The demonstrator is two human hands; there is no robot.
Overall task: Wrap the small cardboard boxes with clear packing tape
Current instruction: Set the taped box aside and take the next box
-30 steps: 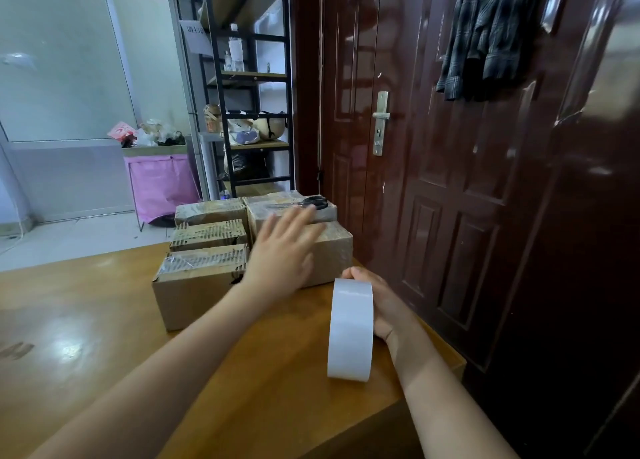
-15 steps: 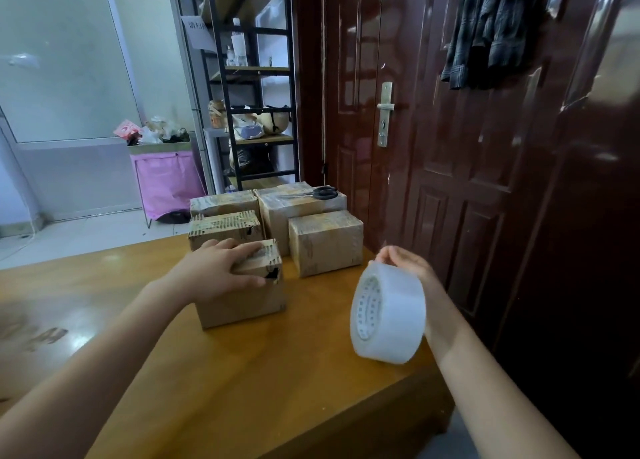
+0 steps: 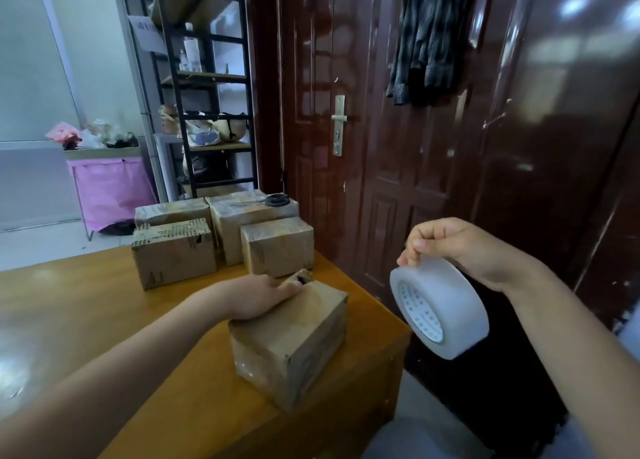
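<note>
A small cardboard box (image 3: 294, 341) stands near the front right corner of the wooden table (image 3: 69, 306). My left hand (image 3: 258, 297) rests flat on its top, fingers straight toward its far edge. My right hand (image 3: 457, 247) holds a roll of clear packing tape (image 3: 441, 309) in the air to the right of the table, fingers curled over the roll's top. Several more boxes stand at the back: one with a ridged top (image 3: 173, 254), one behind it (image 3: 171, 212), a taller one (image 3: 242, 216) and a smaller one (image 3: 277, 249).
Black scissors (image 3: 273, 200) lie on the taller back box. A dark red door (image 3: 398, 147) stands close on the right, with a garment (image 3: 429, 36) hanging on it. A black shelf rack (image 3: 204, 88) and a pink bin (image 3: 110, 192) stand beyond the table.
My left hand has drawn one box from the group toward the front right corner of the table. My right hand lifted the tape roll off the table and out to the right.
</note>
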